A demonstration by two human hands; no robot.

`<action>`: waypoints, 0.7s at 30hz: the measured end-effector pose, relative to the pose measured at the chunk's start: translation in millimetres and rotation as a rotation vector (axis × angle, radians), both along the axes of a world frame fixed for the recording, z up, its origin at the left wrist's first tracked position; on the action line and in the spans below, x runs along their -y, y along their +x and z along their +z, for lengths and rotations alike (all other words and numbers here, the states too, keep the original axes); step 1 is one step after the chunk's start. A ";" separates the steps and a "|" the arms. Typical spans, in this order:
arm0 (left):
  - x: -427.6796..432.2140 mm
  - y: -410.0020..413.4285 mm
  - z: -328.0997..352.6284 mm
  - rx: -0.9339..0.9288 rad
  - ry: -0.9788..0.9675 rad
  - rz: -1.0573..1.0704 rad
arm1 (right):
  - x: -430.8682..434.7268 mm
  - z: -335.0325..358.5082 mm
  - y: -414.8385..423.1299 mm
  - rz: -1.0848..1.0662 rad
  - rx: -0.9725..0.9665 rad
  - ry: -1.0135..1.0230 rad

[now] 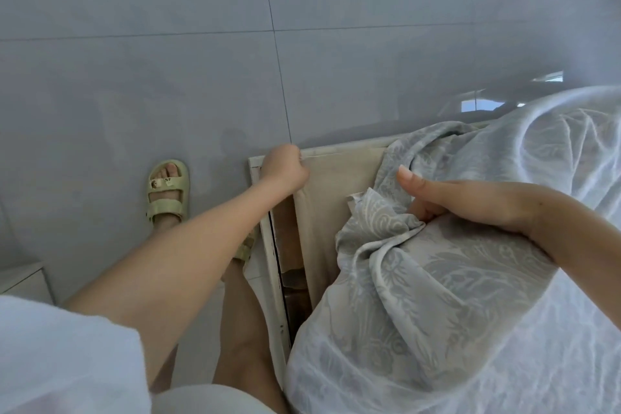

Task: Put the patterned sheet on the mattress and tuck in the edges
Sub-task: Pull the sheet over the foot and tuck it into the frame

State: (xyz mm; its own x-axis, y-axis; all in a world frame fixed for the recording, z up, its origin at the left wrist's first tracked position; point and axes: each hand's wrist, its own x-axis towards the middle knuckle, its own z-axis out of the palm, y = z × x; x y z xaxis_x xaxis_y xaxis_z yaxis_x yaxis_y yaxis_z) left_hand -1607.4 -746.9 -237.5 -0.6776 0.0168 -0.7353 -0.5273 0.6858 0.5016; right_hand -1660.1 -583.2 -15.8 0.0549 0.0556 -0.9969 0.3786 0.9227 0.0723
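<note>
Grey tiled floor (134, 44); pale green sandal (167, 203) on it; white bed frame (273, 279) nearby.

Soft even daylight; bright reflection on floor (201, 44); wide-angle edge distortion.

second sandal (244, 247) mostly behind forearm (188, 245), patterned sheet (379, 228) cut off (right edge)
</note>
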 end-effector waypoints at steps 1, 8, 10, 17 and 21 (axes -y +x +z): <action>9.4 1.7 -3.0 -0.026 -0.021 -0.002 | 3.1 -1.7 -1.7 -0.007 0.017 -0.003; 25.1 9.9 -13.3 -0.106 -0.109 -0.084 | 26.1 -42.5 -17.3 0.023 0.047 0.008; 35.1 4.9 -15.0 -0.125 -0.078 -0.071 | 33.8 -59.8 -22.5 0.018 0.039 0.019; 87.3 -8.6 12.5 -0.154 0.176 0.184 | 58.5 -121.0 -36.5 0.058 0.063 0.039; 69.6 5.2 60.9 0.200 0.767 0.387 | 62.3 -136.1 -41.3 0.113 0.082 0.039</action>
